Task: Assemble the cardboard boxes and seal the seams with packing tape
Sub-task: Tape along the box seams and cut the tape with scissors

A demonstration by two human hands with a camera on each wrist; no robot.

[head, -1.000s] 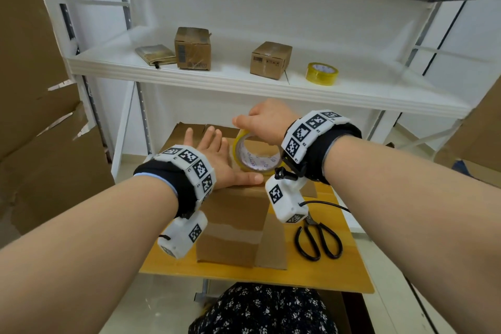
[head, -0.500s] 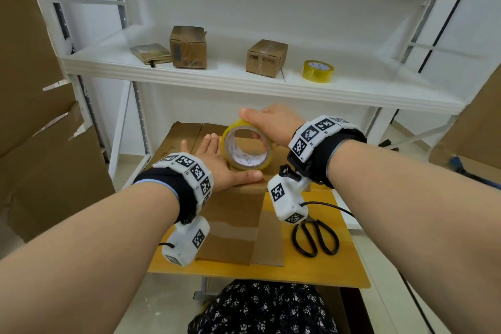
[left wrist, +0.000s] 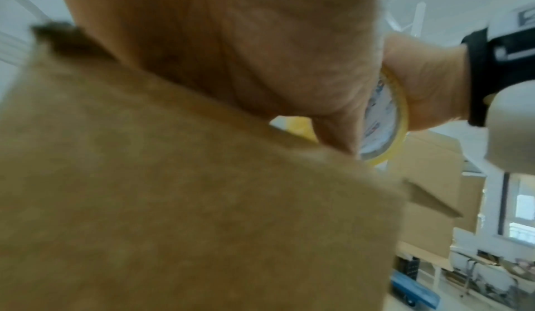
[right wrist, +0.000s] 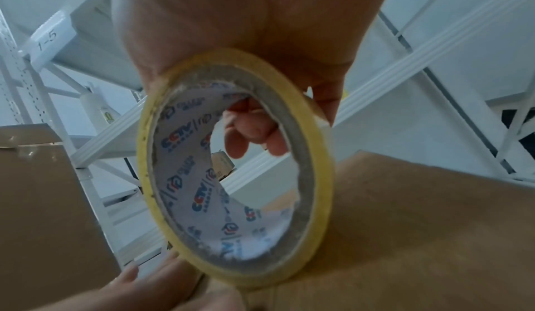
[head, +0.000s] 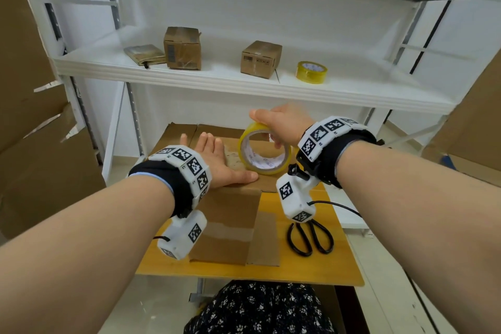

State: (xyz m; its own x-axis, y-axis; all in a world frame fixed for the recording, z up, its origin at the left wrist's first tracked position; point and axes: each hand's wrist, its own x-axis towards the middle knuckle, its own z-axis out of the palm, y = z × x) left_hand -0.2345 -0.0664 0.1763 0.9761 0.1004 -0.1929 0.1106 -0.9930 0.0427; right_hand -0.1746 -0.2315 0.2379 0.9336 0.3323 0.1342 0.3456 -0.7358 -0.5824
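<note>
A brown cardboard box (head: 230,219) stands on the small wooden table (head: 311,268), its top flaps folded down. My left hand (head: 217,163) lies flat on the box top with straight fingers, thumb along the near edge. My right hand (head: 282,125) grips a yellow tape roll (head: 265,152) held upright on its edge on the box top, just right of the left hand. In the right wrist view the fingers (right wrist: 252,133) curl through the core of the tape roll (right wrist: 231,169). The left wrist view shows the box side (left wrist: 188,213) and the tape roll (left wrist: 385,119) past my palm.
Black scissors (head: 311,236) lie on the table right of the box. The white shelf (head: 244,84) above carries two small boxes (head: 183,47), a flattened one (head: 143,54) and a second tape roll (head: 311,72). Large cardboard sheets (head: 32,144) lean at left and right.
My right hand has tipped the tape roll upright and brought it toward me along the box top. The left hand has stayed flat on the box.
</note>
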